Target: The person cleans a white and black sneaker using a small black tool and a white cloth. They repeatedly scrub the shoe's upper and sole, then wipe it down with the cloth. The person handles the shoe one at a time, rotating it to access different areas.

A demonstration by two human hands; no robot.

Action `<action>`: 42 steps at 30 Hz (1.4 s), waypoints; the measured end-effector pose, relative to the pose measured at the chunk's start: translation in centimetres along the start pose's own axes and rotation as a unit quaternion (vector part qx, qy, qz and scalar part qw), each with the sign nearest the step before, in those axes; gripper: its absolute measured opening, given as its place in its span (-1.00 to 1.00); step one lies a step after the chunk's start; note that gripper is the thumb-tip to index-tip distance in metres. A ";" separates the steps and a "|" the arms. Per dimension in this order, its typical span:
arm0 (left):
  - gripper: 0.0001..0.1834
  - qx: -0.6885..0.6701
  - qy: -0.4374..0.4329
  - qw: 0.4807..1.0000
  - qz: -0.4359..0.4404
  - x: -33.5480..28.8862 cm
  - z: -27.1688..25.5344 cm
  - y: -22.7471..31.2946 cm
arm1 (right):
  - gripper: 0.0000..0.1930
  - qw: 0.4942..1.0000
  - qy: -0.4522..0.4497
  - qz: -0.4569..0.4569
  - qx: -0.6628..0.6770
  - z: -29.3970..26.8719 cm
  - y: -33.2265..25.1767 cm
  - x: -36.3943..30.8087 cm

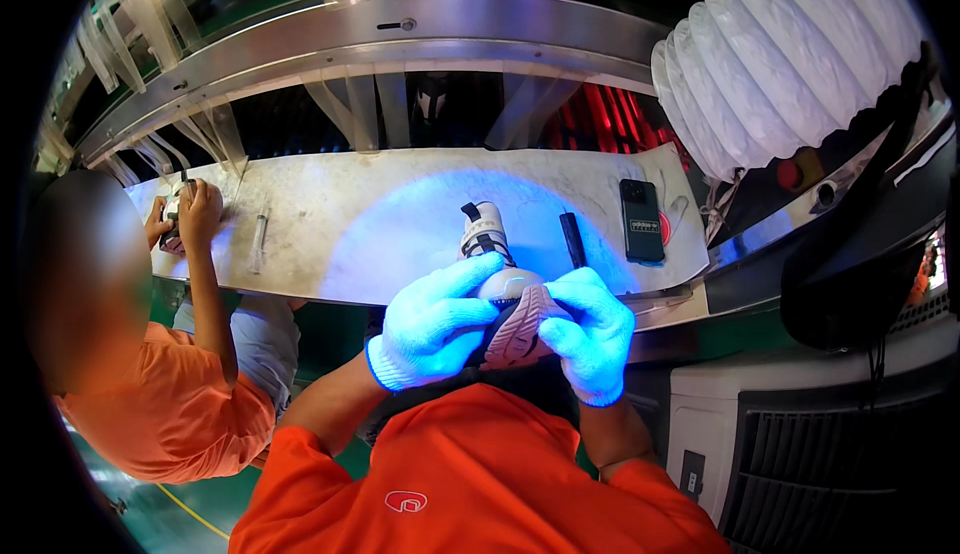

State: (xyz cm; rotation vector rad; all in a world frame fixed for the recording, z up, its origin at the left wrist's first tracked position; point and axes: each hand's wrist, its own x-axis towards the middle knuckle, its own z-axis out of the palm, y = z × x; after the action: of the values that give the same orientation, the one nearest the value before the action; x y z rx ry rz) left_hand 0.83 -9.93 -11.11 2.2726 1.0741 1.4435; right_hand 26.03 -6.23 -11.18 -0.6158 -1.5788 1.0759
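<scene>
A light-coloured shoe (487, 231) with dark straps and a dark heel loop is held over the front edge of the table, its toe toward me. My left hand (437, 316), in a white knit glove that glows blue, is closed around the toe's left side. The pinkish, grooved sole (520, 328) faces me below the toe. My right hand (590, 329), gloved likewise, pinches the sole's right edge between thumb and fingers. How far the sole and upper are joined is hidden by my fingers.
A black pen-like tool (572, 240) and a dark phone (642, 222) lie right of the shoe on the pale tabletop (390, 189). A clear, syringe-like tube (259, 244) lies left. A co-worker in orange (170, 394) handles another shoe (178, 216). A white flexible duct (770, 64) hangs upper right.
</scene>
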 end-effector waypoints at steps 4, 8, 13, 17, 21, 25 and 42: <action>-0.76 -0.082 0.059 0.994 -0.035 -0.9 0.8 1.8 | -0.65 0.997 -0.006 0.035 0.066 0.5 -0.7 -0.6; -0.70 -0.140 0.120 0.978 -0.096 -2.1 2.0 3.7 | -0.63 0.999 -0.020 0.029 0.031 1.1 -1.5 -2.0; -0.68 -0.183 0.183 0.957 -0.131 -2.5 3.2 4.5 | -0.60 0.995 0.034 -0.040 -0.086 3.2 -1.8 -3.3; -0.73 -0.222 0.194 0.939 -0.175 -3.0 3.0 5.1 | -0.60 0.992 0.049 -0.063 -0.097 4.1 -1.9 -3.5; -0.77 -0.233 0.196 0.927 -0.218 -3.1 2.7 5.8 | -0.63 0.990 0.036 -0.087 -0.106 4.1 -2.2 -3.0; -0.78 -0.228 0.186 0.929 -0.223 -3.4 2.1 5.5 | -0.65 0.986 0.034 -0.097 -0.133 4.6 -2.8 -2.5; -0.74 -0.244 0.190 0.928 -0.209 -3.0 2.0 5.3 | -0.68 0.992 0.009 -0.037 -0.119 4.3 -3.7 -2.1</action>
State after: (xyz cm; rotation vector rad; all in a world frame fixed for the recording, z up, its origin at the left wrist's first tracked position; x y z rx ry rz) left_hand 4.28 -15.39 -11.21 1.3610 1.0580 1.7501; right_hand 23.07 -11.05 -8.94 -0.7179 -1.7144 0.8303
